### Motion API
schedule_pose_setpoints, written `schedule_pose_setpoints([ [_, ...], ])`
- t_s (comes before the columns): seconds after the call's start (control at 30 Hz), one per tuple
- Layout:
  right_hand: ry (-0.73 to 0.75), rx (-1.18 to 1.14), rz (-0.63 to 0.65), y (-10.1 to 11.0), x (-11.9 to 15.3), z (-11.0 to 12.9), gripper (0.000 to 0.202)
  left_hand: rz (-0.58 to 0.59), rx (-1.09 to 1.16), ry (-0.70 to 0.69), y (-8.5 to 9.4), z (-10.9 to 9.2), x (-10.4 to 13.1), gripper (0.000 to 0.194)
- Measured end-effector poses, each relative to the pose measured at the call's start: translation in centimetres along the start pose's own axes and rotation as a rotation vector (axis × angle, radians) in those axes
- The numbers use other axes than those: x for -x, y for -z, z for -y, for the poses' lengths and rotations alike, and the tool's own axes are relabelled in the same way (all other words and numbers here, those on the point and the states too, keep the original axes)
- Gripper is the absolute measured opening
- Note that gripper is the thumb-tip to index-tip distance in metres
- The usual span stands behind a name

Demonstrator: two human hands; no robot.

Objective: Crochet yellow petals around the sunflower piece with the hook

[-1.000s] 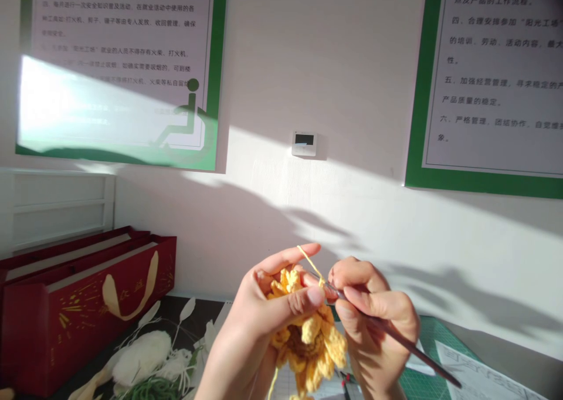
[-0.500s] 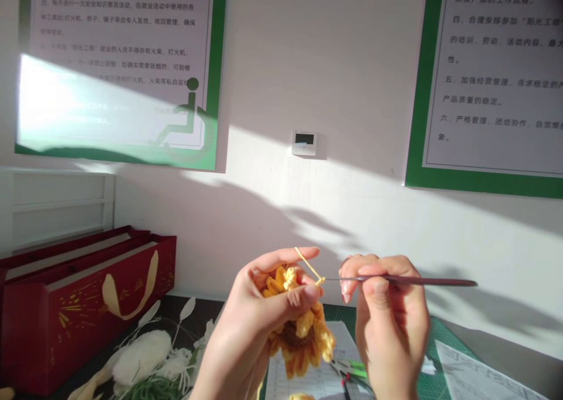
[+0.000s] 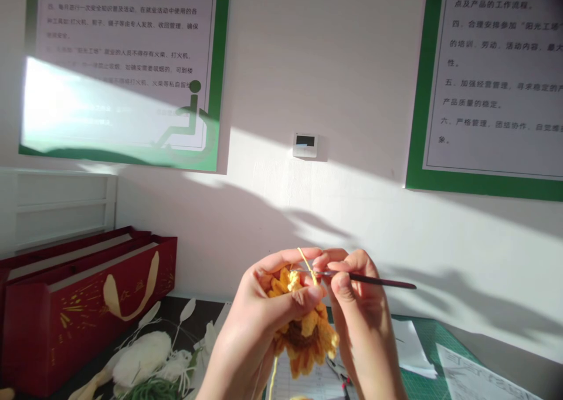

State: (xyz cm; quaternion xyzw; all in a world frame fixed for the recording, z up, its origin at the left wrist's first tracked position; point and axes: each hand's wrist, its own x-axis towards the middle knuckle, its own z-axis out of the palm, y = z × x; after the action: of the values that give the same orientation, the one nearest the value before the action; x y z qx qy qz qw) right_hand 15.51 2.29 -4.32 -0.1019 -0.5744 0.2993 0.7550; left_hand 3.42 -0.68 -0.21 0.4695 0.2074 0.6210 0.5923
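A yellow crocheted flower (image 3: 303, 335) with a brown centre hangs from my left hand (image 3: 268, 306), pinched between thumb and fingers. Yellow yarn (image 3: 307, 262) runs over my raised left index finger down to the flower's upper edge. My right hand (image 3: 363, 312) grips a crochet hook (image 3: 382, 281) with a dark handle, its thin metal end at the yarn beside my left thumb. The fingertips of both hands are close together, and the very tip of the hook is hard to make out.
Red gift bags (image 3: 109, 312) stand at the left, near white yarn (image 3: 143, 356) and green yarn (image 3: 153, 388). Under my hands lie pliers (image 3: 338, 369) and printed paper (image 3: 308, 382) on a green cutting mat (image 3: 422, 335). More paper (image 3: 484, 376) lies at the right.
My right hand and the hook have moved left, up against my left fingertips. The hook now reaches further over the flower, and white paper behind my right hand has come into view.
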Motion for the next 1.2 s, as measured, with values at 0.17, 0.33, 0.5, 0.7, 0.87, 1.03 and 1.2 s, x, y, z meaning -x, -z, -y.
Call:
schedule_pose_setpoints([
  [0.17, 0.128, 0.106, -0.097, 0.4, -0.1, -0.2, 0.002, -0.054, -0.041, -0.037, 0.0, 0.1, 0.0, 0.046],
  [0.33, 0.184, 0.195, -0.1, 0.3, -0.2, 0.2, 0.003, -0.116, -0.057, -0.08, -0.1, 0.3, -0.1, 0.043],
  [0.5, 0.295, 0.25, -0.046, -0.1, 0.0, 0.5, 0.009, -0.153, -0.01, -0.034, -0.1, 0.7, -0.1, 0.044],
  [0.7, 0.594, 0.593, 0.015, 0.6, -0.4, 1.4, 0.024, -0.171, 0.059, -0.063, -0.6, 1.1, 0.0, 0.04],
  [0.87, 0.675, 0.692, 0.054, 1.9, -0.2, 1.4, 0.04, -0.065, 0.145, 0.077, -0.2, 0.8, -0.1, 0.039],
  [1.03, 0.662, 0.48, 0.042, 2.1, 0.2, -0.3, 0.038, 0.004, 0.193, 0.261, 0.6, 0.1, -0.2, 0.031],
  [1.2, 0.494, 0.202, -0.02, 0.7, -0.2, -0.1, 0.009, 0.034, 0.193, 0.286, 0.8, -0.3, 0.1, 0.03],
])
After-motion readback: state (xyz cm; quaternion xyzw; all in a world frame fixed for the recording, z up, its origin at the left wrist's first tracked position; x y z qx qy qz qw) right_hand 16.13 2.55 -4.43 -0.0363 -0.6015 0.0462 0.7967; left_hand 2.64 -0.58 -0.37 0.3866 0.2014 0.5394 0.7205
